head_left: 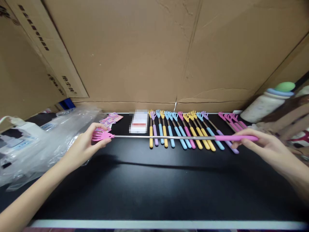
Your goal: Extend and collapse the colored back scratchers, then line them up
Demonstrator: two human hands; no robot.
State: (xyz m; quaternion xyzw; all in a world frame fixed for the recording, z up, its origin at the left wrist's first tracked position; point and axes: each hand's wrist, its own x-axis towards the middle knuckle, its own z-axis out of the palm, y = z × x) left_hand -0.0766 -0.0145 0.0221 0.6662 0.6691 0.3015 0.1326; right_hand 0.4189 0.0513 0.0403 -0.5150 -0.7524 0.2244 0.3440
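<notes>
A pink telescopic back scratcher (169, 137) is stretched out level above the black table, its metal rod extended. My left hand (88, 141) is closed on its claw-shaped head at the left end. At the other end, my right hand (263, 145) grips the pink handle. Behind the rod lies a row of several shorter back scratchers (184, 132) in yellow, blue, purple and pink, claws toward the cardboard wall. A few more pink back scratchers (231, 121) lie at the row's right end, partly hidden behind my right hand.
Clear plastic bags (55, 141) are heaped on the left. Small printed cards (112, 118) and a blurred white packet (139, 121) lie near the back. A white bottle with a green top (265, 103) stands tilted-looking at right. Cardboard (135, 54) walls the back of the black table (154, 193).
</notes>
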